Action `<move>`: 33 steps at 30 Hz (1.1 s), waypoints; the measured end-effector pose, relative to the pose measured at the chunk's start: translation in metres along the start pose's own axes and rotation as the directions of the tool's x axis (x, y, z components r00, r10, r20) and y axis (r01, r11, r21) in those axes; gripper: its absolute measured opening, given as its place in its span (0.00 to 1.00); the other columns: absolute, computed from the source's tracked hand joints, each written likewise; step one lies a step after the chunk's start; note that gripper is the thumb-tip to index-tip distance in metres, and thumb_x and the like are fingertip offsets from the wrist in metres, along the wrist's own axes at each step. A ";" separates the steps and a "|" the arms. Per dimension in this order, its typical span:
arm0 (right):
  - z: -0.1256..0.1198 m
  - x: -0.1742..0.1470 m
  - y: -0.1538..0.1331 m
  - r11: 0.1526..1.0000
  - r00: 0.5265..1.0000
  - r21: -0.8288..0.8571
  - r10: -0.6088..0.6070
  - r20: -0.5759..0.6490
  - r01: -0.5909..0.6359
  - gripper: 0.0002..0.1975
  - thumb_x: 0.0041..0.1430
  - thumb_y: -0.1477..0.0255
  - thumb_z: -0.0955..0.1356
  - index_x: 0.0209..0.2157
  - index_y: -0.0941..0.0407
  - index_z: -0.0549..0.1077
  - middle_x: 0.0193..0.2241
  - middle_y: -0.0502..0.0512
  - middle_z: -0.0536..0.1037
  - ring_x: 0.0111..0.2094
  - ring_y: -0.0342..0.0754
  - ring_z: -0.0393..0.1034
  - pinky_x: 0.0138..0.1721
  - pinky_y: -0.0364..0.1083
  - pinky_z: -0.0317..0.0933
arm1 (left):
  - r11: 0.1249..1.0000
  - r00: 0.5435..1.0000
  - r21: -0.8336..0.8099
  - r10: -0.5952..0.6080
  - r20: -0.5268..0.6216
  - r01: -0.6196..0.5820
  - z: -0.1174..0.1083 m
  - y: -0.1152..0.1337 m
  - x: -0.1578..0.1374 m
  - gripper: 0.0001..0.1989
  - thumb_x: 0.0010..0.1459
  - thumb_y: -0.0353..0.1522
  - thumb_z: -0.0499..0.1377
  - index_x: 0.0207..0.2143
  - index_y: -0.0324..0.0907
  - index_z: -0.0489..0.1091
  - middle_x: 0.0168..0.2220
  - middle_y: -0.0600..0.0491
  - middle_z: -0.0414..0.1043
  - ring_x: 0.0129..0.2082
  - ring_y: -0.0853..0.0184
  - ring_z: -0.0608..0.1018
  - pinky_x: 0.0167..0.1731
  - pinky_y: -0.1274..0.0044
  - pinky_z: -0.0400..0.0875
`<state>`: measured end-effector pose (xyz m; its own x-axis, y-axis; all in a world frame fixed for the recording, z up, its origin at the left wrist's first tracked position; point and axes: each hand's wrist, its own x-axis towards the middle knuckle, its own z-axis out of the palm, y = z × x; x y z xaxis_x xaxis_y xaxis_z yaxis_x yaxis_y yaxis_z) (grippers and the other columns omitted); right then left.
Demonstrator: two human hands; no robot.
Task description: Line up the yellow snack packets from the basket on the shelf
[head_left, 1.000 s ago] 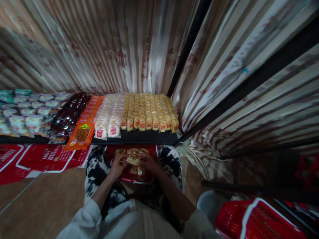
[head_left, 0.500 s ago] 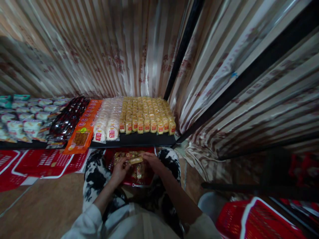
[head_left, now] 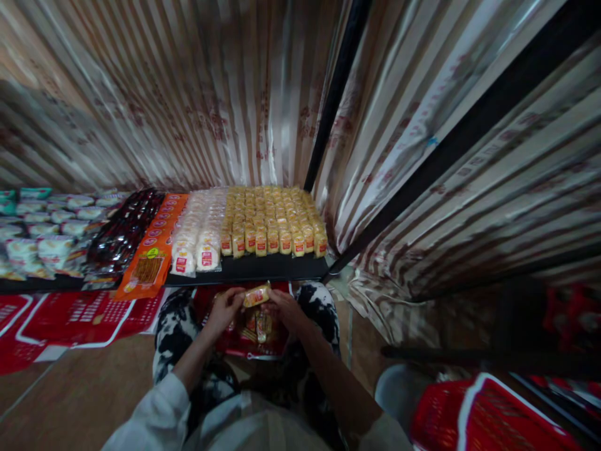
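Brown-striped fabric [head_left: 263, 94] hangs in folds behind a black shelf [head_left: 282, 268], with dark poles [head_left: 422, 194] rising at its right end. Red baskets [head_left: 89, 316] with white handles sit below the shelf at left; a similar basket [head_left: 507, 416] stands at lower right. Lined up on the shelf are yellow packs [head_left: 277, 219] in tight rows, then white packs [head_left: 197, 235], an orange bag [head_left: 143, 275] overhanging the front edge, glossy dark packs [head_left: 123, 235] and, farthest left, pale bags [head_left: 56, 244]. Between a seated person's knees, in black-and-white trousers [head_left: 176, 329], a lap basket [head_left: 231, 346] reaches toward the shelf edge, more wrapped pieces [head_left: 261, 326] lying inside, partly covered by the hands. Above it, the left hand [head_left: 223, 313] pinches one end of a small packet [head_left: 256, 296] and the right hand [head_left: 287, 310] the other, each grip pressed together on the wrapper. That packet is yellowish in clear, shiny wrapping with a red label, its print unreadable, tilted slightly, right end higher.
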<state>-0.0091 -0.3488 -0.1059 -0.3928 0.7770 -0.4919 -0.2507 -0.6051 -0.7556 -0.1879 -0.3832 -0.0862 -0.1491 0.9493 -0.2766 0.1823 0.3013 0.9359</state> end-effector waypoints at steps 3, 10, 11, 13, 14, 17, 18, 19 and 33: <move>0.000 -0.001 0.003 0.999 0.997 0.040 0.001 -0.079 0.002 0.14 0.51 0.61 0.68 0.34 0.57 0.72 0.30 0.52 0.78 0.28 0.42 0.73 0.28 0.38 0.64 | 0.999 1.000 -0.035 -0.031 0.004 0.031 0.003 0.006 0.005 0.23 0.46 0.45 0.58 0.39 0.37 0.69 0.27 0.54 0.71 0.25 0.70 0.72 0.25 0.79 0.65; 0.010 -0.004 0.005 0.999 0.973 0.037 0.034 -0.228 -0.026 0.13 0.53 0.60 0.65 0.33 0.55 0.70 0.28 0.53 0.77 0.30 0.44 0.73 0.31 0.41 0.65 | 0.993 0.995 -0.076 0.088 -0.041 -0.091 0.023 0.002 0.020 0.27 0.44 0.39 0.60 0.47 0.37 0.63 0.31 0.54 0.69 0.31 0.68 0.73 0.33 0.76 0.69; 0.009 -0.004 0.005 0.999 0.969 -0.017 0.026 -0.246 -0.031 0.13 0.53 0.60 0.64 0.32 0.56 0.70 0.27 0.53 0.76 0.29 0.44 0.73 0.30 0.41 0.65 | 0.992 0.991 -0.048 0.117 -0.058 -0.120 0.025 0.004 0.022 0.26 0.45 0.38 0.59 0.47 0.38 0.62 0.32 0.54 0.69 0.31 0.68 0.73 0.34 0.75 0.69; 0.006 -0.004 0.004 0.988 0.961 -0.153 -0.024 -0.275 -0.019 0.12 0.52 0.61 0.64 0.27 0.56 0.70 0.22 0.52 0.74 0.24 0.44 0.71 0.25 0.42 0.63 | 0.983 0.982 0.064 0.175 -0.070 -0.171 0.027 0.013 0.027 0.24 0.47 0.35 0.58 0.48 0.39 0.62 0.33 0.53 0.69 0.32 0.68 0.73 0.35 0.75 0.69; 0.003 -0.004 0.003 0.976 0.956 -0.219 -0.064 -0.285 0.000 0.12 0.51 0.62 0.65 0.24 0.56 0.69 0.20 0.50 0.73 0.22 0.44 0.69 0.24 0.42 0.61 | 0.971 0.978 0.141 0.202 -0.057 -0.193 0.027 0.019 0.029 0.23 0.47 0.34 0.57 0.48 0.39 0.62 0.34 0.53 0.69 0.33 0.68 0.73 0.37 0.74 0.69; -0.008 -0.005 -0.002 0.930 0.928 -0.352 -0.220 -0.300 0.106 0.11 0.49 0.63 0.66 0.19 0.54 0.68 0.17 0.47 0.68 0.21 0.42 0.64 0.25 0.41 0.59 | 0.894 0.957 0.349 0.290 0.029 -0.281 0.027 0.043 0.038 0.21 0.48 0.29 0.55 0.47 0.39 0.63 0.40 0.50 0.70 0.39 0.65 0.73 0.43 0.72 0.67; -0.011 -0.006 -0.004 0.903 0.911 -0.396 -0.295 -0.287 0.167 0.11 0.49 0.62 0.66 0.20 0.54 0.68 0.18 0.46 0.68 0.22 0.43 0.64 0.26 0.41 0.59 | 0.857 0.943 0.400 0.327 0.062 -0.324 0.028 0.050 0.041 0.21 0.48 0.28 0.55 0.47 0.39 0.64 0.42 0.49 0.70 0.41 0.64 0.73 0.45 0.71 0.66; -0.013 -0.006 -0.007 0.867 0.890 -0.440 -0.372 -0.263 0.232 0.11 0.50 0.62 0.65 0.22 0.53 0.69 0.18 0.47 0.68 0.23 0.43 0.64 0.27 0.42 0.60 | 0.819 0.926 0.441 0.365 0.093 -0.367 0.030 0.057 0.045 0.21 0.48 0.27 0.55 0.47 0.39 0.64 0.43 0.49 0.70 0.43 0.64 0.72 0.46 0.70 0.66; -0.017 0.023 -0.040 0.369 0.612 -0.774 -0.790 0.030 0.514 0.17 0.59 0.73 0.58 0.47 0.57 0.69 0.44 0.60 0.71 0.46 0.48 0.66 0.49 0.47 0.61 | 0.469 0.846 0.747 0.480 0.233 -0.471 0.062 0.105 0.090 0.22 0.53 0.25 0.51 0.52 0.40 0.63 0.43 0.47 0.68 0.44 0.63 0.71 0.45 0.73 0.66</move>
<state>0.0066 -0.3038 -0.0944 -0.0690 0.9486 0.3090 0.3909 0.3107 -0.8664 -0.1217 -0.2608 -0.0265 0.1874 0.9685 0.1643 0.8818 -0.2395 0.4063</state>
